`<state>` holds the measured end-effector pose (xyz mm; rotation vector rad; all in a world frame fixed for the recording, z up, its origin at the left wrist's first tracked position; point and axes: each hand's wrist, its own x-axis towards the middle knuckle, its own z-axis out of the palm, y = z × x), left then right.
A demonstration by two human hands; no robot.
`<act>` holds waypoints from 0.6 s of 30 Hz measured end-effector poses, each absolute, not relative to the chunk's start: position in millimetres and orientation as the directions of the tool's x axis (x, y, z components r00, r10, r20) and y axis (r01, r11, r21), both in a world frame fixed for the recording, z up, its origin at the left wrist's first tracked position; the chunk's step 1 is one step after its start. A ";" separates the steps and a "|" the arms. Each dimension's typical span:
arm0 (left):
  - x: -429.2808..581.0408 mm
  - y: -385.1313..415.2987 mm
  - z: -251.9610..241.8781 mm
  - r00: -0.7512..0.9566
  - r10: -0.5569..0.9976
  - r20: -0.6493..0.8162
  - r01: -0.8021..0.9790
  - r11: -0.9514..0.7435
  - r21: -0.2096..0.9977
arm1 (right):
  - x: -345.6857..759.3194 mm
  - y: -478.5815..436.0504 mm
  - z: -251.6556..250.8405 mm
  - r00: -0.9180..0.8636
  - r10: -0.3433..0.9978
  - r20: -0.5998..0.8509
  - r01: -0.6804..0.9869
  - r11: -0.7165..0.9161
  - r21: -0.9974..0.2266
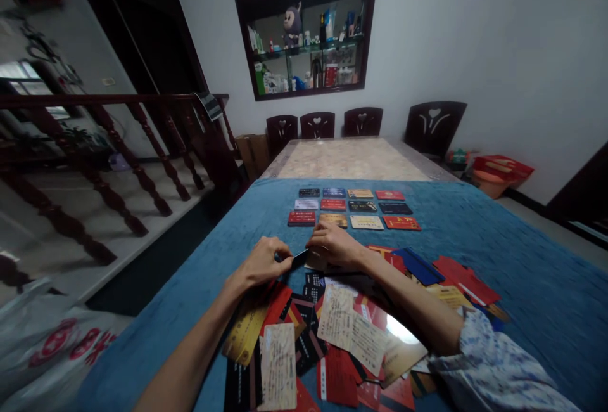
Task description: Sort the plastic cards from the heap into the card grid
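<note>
My left hand (266, 261) and my right hand (338, 245) meet above the blue cloth, just in front of rows of neatly laid cards. Between them they pinch a dark thin card (300, 255), seen nearly edge-on, so its face is hidden. A pale card (315, 261) lies under my right fingers. Below my wrists spreads a loose heap of cards: a gold card (246, 331), a cream printed card (278, 364), a red card (338, 377) and several more. Part of the heap is hidden by my right forearm. Beyond my fingertips is a red card (301, 218) in the nearest row.
A blue cloth (190, 310) covers the near table; the bare tabletop (339, 157) shows behind. Chairs (317, 125) stand at the far end. A wooden railing (142, 136) and plastic bags (61, 342) are at left. A red bag (503, 168) sits at right.
</note>
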<state>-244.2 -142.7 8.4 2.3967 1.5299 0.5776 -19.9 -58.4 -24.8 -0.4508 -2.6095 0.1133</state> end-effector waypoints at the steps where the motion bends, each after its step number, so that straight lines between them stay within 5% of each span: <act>1: -245.1 -143.0 8.8 0.367 0.905 0.214 0.815 -0.424 0.395 | -20.6 -58.0 -26.0 -0.815 0.334 0.473 0.301 0.942 -0.147; 7: -249.9 -140.8 7.3 0.348 0.892 0.288 0.831 -0.436 0.345 | -23.3 -58.5 -30.7 -0.747 0.351 0.564 0.350 0.930 -0.114; 18: -252.9 -135.3 -7.0 0.360 0.876 0.322 0.860 -0.445 0.248 | -24.5 -67.2 -28.8 -0.717 0.541 0.439 0.540 0.830 -0.142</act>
